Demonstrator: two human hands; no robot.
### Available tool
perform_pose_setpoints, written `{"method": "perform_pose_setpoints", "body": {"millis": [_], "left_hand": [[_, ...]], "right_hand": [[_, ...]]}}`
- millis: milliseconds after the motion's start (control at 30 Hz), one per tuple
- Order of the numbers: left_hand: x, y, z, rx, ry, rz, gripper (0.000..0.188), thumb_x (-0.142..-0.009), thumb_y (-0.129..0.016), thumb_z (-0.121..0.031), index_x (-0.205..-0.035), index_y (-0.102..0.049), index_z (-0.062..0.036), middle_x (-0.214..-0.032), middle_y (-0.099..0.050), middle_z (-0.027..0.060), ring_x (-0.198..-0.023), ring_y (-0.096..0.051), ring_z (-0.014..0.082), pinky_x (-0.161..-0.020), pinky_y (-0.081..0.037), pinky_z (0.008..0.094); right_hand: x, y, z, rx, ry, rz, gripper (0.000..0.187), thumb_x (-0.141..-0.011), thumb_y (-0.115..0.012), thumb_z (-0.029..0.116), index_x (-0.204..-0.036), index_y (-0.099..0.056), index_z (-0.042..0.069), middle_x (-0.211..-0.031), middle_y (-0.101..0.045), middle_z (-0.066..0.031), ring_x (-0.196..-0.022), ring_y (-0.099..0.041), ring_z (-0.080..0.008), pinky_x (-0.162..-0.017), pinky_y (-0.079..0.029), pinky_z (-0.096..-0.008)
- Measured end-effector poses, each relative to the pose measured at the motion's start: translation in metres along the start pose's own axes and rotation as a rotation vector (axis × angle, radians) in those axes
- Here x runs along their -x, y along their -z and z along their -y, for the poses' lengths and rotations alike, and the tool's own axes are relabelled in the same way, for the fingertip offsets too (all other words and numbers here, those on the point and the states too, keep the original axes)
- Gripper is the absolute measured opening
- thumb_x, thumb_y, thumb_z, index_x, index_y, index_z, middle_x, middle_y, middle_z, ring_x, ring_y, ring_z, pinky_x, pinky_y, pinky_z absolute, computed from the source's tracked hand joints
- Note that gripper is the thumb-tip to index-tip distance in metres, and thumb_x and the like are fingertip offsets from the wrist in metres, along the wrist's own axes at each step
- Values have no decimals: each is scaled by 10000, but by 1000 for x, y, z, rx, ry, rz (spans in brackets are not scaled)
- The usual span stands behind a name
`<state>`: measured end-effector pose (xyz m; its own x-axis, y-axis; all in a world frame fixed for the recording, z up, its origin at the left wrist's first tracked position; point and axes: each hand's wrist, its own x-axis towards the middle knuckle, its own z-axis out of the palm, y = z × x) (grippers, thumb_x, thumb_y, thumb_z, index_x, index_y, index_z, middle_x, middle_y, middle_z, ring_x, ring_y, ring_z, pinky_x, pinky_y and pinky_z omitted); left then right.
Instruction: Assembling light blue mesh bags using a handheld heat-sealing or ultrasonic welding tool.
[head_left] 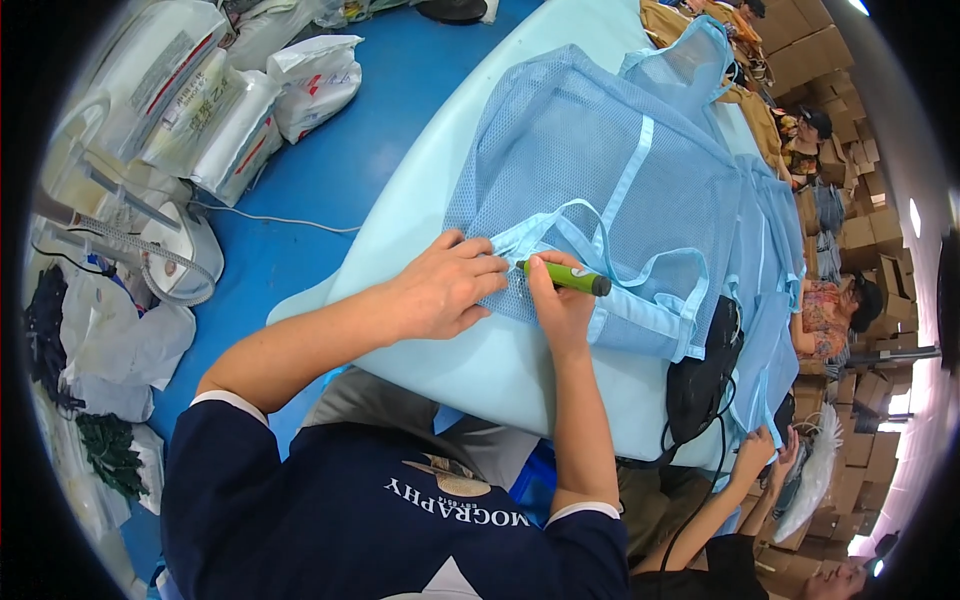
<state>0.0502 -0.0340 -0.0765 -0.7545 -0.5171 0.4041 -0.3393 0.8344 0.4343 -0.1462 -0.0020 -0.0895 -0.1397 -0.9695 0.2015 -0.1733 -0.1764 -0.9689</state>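
A light-blue mesh bag (560, 130) with pale-blue edging lies spread on the covered table in front of me. My left hand (452, 285) rests on its near left corner, fingers laid along the mesh and bunched edging. Just right of it, my right hand (562, 315) grips a thick green marker-like pen (568, 277), its dark tip angled left toward the bag close to my left fingers. A looped pale-blue strap (575, 215) stands up from the fabric beyond both hands. The exact spot under the tip is too small to make out.
A black bag-like object (707, 375) with a cord lies at the table's right edge. Beside it, another person's hands (757, 455) handle more blue mesh (768, 300). White packages (235, 140) and a white appliance with a hose (180, 250) stand on the blue floor (330, 180).
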Motion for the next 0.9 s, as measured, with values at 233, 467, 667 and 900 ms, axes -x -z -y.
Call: {"method": "perform_pose_setpoints", "body": {"millis": [233,467,667,900], "left_hand": [[-1,0,0,-20,-18,-13,391,-682,-764,-146,-1039,-641,-43,-1157,-606,67,-1100,-508,233,-874,-382,389],[1,-2,-1,-23,-11,-5,389,-684,-762,-153,-1039,-645,-43,-1168,-603,65,-1110,-504,233,-877,-382,395],[1,-3,-1,-38,-10,-1,389,-696,-753,-152,-1056,-652,-43,-1183,-602,65,-1134,-497,236,-907,-379,401],[2,-2,-1,-41,-11,-14,365,-700,-748,-146,-1036,-660,-35,-1177,-607,69,-1132,-499,244,-913,-380,406]], "right_hand": [[-3,-4,7,-3,-24,-18,94,-881,-632,34,-942,-598,-28,-764,-603,-21,-648,-533,-47,-553,-422,-187],[-2,-3,7,-55,-73,-14,84,-879,-633,35,-921,-608,-34,-752,-605,-26,-644,-535,-54,-551,-422,-195],[-3,-3,7,46,-23,-30,86,-868,-643,35,-909,-614,-35,-749,-610,-28,-646,-546,-63,-555,-433,-206],[-4,-5,8,23,-11,-12,83,-865,-644,33,-910,-619,-33,-746,-610,-31,-644,-554,-64,-556,-442,-210]]}}
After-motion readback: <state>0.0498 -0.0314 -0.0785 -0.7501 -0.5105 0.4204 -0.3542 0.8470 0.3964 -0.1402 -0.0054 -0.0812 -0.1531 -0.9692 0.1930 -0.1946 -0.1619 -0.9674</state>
